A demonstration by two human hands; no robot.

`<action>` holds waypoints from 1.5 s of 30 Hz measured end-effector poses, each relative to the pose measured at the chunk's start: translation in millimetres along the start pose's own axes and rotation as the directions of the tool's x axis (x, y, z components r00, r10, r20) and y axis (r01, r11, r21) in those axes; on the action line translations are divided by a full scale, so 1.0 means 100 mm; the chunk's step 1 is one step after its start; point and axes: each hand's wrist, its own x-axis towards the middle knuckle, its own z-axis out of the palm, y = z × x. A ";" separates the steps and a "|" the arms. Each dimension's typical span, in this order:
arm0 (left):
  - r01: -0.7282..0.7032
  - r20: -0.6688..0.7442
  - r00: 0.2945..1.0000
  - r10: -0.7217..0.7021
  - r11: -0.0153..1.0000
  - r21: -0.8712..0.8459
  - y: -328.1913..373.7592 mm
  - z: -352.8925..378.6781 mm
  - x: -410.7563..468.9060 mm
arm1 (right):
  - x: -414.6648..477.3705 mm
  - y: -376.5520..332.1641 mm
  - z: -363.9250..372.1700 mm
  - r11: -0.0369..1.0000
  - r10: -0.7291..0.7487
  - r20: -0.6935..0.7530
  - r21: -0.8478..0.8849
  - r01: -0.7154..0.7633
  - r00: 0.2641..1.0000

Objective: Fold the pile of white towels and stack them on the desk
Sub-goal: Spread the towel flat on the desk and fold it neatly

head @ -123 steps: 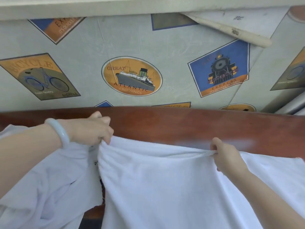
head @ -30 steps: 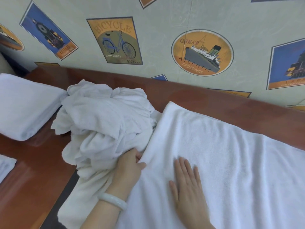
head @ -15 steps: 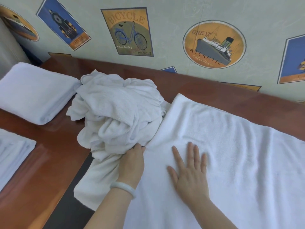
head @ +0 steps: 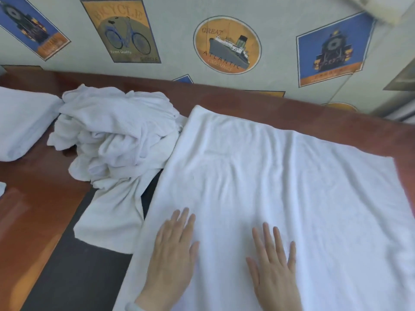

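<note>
A large white towel (head: 280,180) lies spread flat over the reddish-brown desk (head: 280,113), reaching from the centre to the right edge of view. My left hand (head: 173,250) rests palm down on its near left part, fingers straight. My right hand (head: 274,263) lies flat on the towel beside it, fingers spread. A crumpled pile of white towels (head: 116,135) sits to the left, one end hanging over the desk's inner edge. A folded white towel (head: 20,124) lies at the far left.
The desk runs along a wall (head: 179,25) papered with bicycle, ship and train pictures. A dark gap (head: 74,272) opens below the desk's inner edge at lower left. The corner of another white towel (head: 2,189) shows at the left edge.
My left hand has let go of the towel's left edge by the pile and now lies flat on the towel. Both hands have slid nearer to me. The view shifted right.
</note>
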 end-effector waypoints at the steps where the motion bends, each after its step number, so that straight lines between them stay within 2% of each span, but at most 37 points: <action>1: -0.065 0.068 0.996 0.063 0.998 0.016 0.10 0.08 -0.11 | -0.05 0.06 0.00 0.999 0.036 0.032 -0.002 -0.035 0.999; 3: -0.084 0.148 0.986 0.075 0.995 0.057 0.18 0.23 -0.24 | -0.06 0.16 0.00 0.998 0.055 0.121 -0.004 -0.055 0.991; 6: -0.024 0.131 0.991 0.012 0.996 0.091 0.15 0.35 -0.28 | 0.07 0.23 -0.12 0.998 -0.006 0.167 0.065 -0.005 0.986; 9: 0.033 0.098 0.994 -0.039 0.998 0.060 0.23 0.42 -0.24 | 0.15 0.49 -0.38 0.946 0.041 0.030 0.322 -0.048 0.999; 11: -0.001 0.074 0.997 0.000 1.000 0.013 0.40 0.48 -0.19 | 0.11 0.86 -0.45 0.955 0.163 -0.171 0.275 -0.112 0.972; 13: -0.114 0.048 0.992 0.114 0.993 -0.012 0.70 0.55 -0.06 | 0.13 1.31 -0.47 0.948 0.302 -0.218 0.173 -0.268 0.928; 15: -0.231 0.039 0.972 0.232 0.973 -0.027 1.13 0.59 0.16 | 0.20 1.70 -0.50 0.917 0.399 -0.168 0.104 -0.386 0.902; 18: -0.309 0.070 0.948 0.311 0.950 -0.038 1.73 0.67 0.56 | 0.47 2.11 -0.59 0.884 0.466 0.052 0.026 -0.468 0.883; 21: -0.269 0.064 0.961 0.269 0.963 -0.017 2.00 0.87 1.02 | 0.73 2.35 -0.58 0.875 0.485 0.164 -0.080 -0.478 0.859; 24: -0.185 0.058 0.981 0.186 0.983 -0.013 2.03 1.11 1.44 | 1.00 2.56 -0.53 0.862 0.506 0.156 -0.055 -0.504 0.849; 26: -0.180 0.063 0.981 0.182 0.983 -0.030 2.04 1.22 1.71 | 1.21 2.72 -0.56 0.869 0.490 0.161 -0.015 -0.494 0.857; 28: -0.187 0.041 0.981 0.188 0.982 -0.023 2.09 1.32 1.92 | 1.40 2.86 -0.69 0.887 0.457 0.219 -0.033 -0.461 0.862; 30: -0.186 0.082 0.979 0.186 0.983 -0.011 2.16 1.32 2.04 | 1.59 2.93 -0.92 0.895 0.442 0.292 -0.083 -0.437 0.848; 31: -0.183 0.114 0.977 0.182 0.983 0.001 2.21 1.23 2.07 | 1.66 2.93 -1.05 0.893 0.448 0.253 -0.080 -0.443 0.858; 33: -0.165 0.196 0.966 0.167 0.986 -0.026 2.26 0.99 2.16 | 1.81 2.89 -1.25 0.903 0.429 -0.006 0.030 -0.429 0.903; 34: -0.137 0.186 0.972 0.140 0.990 -0.028 2.25 0.90 2.21 | 1.90 2.86 -1.27 0.917 0.396 -0.148 0.114 -0.383 0.906; 35: -0.083 0.151 0.985 0.083 0.997 -0.008 2.19 0.84 2.29 | 2.01 2.83 -1.25 0.934 0.347 -0.205 0.162 -0.318 0.915; 36: -0.022 0.127 0.992 0.018 0.999 0.027 2.13 0.79 2.37 | 2.11 2.80 -1.19 0.951 0.286 -0.171 0.171 -0.257 0.943; 37: 0.036 0.121 0.992 -0.043 0.998 0.058 2.06 0.75 2.47 | 2.21 2.77 -1.11 0.959 0.255 -0.063 0.143 -0.244 0.965; 39: 0.162 0.247 0.951 -0.187 0.980 0.118 1.97 0.65 2.68 | 2.38 2.71 -0.96 0.955 0.289 0.159 0.023 -0.297 0.944; 42: 0.234 0.418 0.868 -0.268 0.963 0.131 1.82 0.72 2.97 | 2.60 2.78 -0.83 0.925 0.381 0.221 -0.081 -0.372 0.898; 45: 0.189 0.442 0.862 -0.249 0.966 0.175 1.77 0.80 3.26 | 2.88 2.87 -0.87 0.900 0.433 0.260 -0.067 -0.432 0.863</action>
